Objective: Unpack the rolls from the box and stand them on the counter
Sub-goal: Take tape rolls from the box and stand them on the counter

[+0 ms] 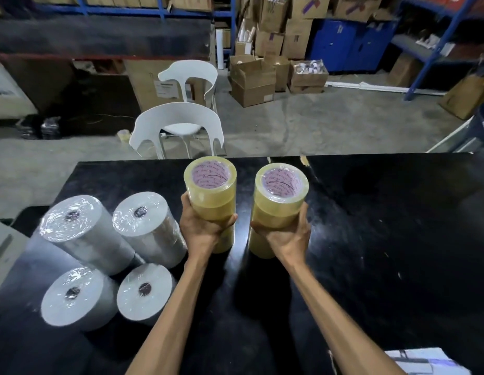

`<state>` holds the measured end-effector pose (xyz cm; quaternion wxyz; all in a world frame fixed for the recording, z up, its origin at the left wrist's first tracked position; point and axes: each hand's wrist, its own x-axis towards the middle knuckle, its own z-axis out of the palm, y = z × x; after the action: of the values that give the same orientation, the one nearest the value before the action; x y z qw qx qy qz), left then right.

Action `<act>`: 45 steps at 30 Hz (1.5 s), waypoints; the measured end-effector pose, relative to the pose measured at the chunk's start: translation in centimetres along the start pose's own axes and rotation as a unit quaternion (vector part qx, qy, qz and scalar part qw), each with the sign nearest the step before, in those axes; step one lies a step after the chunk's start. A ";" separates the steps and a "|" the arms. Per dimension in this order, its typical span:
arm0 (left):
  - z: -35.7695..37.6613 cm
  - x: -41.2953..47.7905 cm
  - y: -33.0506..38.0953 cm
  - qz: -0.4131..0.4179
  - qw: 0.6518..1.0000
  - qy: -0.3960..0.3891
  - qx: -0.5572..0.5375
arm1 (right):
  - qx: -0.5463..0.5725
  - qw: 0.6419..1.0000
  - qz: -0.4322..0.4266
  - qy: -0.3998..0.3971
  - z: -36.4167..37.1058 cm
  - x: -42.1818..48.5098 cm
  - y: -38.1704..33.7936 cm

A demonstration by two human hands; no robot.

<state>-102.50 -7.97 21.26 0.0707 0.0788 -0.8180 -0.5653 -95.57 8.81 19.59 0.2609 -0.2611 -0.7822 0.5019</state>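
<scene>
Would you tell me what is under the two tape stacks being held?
The black counter lies under both tape stacks. Whether their bases touch it is unclear; the left hand and right hand cover their lower parts.

Both hands [201, 228] [285, 235] forward, fingers [230, 220] curled.

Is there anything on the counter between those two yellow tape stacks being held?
No. In the head view, only bare black counter shows between the left tape stack, gripped by the left hand, and the right tape stack, gripped by the right hand.
</scene>
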 end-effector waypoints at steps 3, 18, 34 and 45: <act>-0.1 -1.0 -0.4 -0.006 1.000 -0.023 -0.006 | -0.013 1.000 0.014 -0.024 -0.4 -0.2 -0.2; -8.1 -43.4 -1.2 0.056 0.940 -0.327 0.076 | -0.091 0.979 0.157 0.094 -31.0 -39.7 4.3; -11.0 -90.6 -15.7 0.204 0.509 -0.760 0.349 | -0.091 0.762 0.578 0.277 -55.2 -88.4 21.5; -4.6 -94.5 -37.1 0.120 0.522 -0.672 0.511 | -0.003 0.673 0.691 0.263 -47.5 -97.2 43.7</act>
<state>-7.34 -5.33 -14.35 -0.4855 -0.4013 -0.7728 0.0782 13.35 -9.79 -17.80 0.0338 -0.8492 -0.2792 0.4469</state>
